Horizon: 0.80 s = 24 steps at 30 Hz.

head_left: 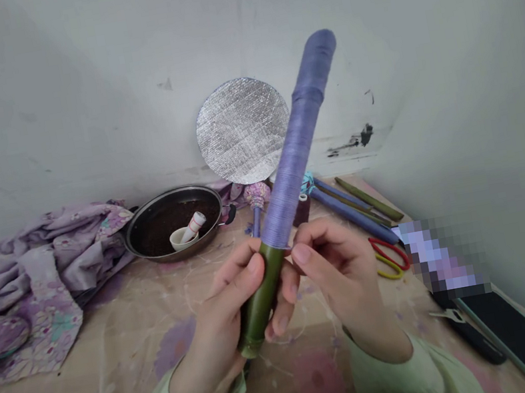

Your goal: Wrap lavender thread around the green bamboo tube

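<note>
A green bamboo tube (259, 299) slants up to the right in front of me, its upper part wound closely in purple thread (290, 164). My left hand (224, 325) is wrapped round the bare green lower part. The thumb and fingertips of my right hand (346, 283) are pinched together beside the lower edge of the winding, where a short bit of purple thread shows between them and the tube. The tube's bare end points down towards my left wrist.
A dark pan (151, 257) holds brown material and a white cup (183, 239). Floral cloth (39, 283) lies left, a silver disc (243, 131) leans on the wall. Bamboo pieces (369, 198), scissors (389, 257), a key (450, 316) and a partly blurred-out device (514, 328) lie right.
</note>
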Tool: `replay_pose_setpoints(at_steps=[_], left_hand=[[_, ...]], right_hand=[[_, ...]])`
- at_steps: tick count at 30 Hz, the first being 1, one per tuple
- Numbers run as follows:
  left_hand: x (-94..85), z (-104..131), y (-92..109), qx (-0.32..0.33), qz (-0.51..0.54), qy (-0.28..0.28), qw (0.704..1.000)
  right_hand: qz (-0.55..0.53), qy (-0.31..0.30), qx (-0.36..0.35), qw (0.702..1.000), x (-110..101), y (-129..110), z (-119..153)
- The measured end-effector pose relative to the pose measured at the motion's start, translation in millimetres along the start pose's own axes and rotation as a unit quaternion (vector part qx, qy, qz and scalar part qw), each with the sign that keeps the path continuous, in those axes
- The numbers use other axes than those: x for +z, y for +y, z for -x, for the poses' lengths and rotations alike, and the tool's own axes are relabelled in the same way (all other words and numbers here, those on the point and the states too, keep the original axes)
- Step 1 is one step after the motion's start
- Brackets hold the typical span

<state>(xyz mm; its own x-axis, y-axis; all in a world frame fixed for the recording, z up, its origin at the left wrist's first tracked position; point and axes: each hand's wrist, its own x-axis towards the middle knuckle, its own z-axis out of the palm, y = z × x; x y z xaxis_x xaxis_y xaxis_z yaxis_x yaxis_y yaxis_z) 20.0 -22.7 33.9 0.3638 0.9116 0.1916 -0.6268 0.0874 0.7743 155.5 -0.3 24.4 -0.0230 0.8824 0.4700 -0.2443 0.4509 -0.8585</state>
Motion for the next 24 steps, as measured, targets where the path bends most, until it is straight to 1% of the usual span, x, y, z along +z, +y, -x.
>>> replay_pose_setpoints(at_steps=[6,11,15,17,21,22,24], left_hand=[[0.6,4.2,-0.7,-0.003,0.007,-0.016,1.000],[1.6,6.2,-3.0,-0.001,0.059,-0.032,0.998],[-1.1,8.2,-1.7,-0.004,0.074,-0.049,0.996],[-3.8,8.5,1.4,-0.022,0.080,-0.074,0.994],[-11.1,8.8,9.6,-0.088,0.090,-0.147,0.981],[-13.0,8.8,11.2,-0.104,0.088,-0.154,0.979],[-16.3,8.1,13.1,-0.125,0.073,-0.154,0.977]], right_hand=[[0.019,0.020,-0.031,0.999,1.2,-3.9,-5.3],[0.004,0.000,-0.022,1.000,1.7,-0.5,-5.3],[-0.019,-0.030,0.000,0.999,1.8,-0.4,-4.1],[-0.034,-0.053,0.012,0.998,0.7,-2.6,-4.4],[-0.023,-0.121,0.027,0.992,-3.4,-8.6,-4.4],[-0.014,-0.127,0.025,0.992,-4.3,-9.6,-4.0],[-0.003,-0.118,0.023,0.993,-5.2,-10.4,-3.1]])
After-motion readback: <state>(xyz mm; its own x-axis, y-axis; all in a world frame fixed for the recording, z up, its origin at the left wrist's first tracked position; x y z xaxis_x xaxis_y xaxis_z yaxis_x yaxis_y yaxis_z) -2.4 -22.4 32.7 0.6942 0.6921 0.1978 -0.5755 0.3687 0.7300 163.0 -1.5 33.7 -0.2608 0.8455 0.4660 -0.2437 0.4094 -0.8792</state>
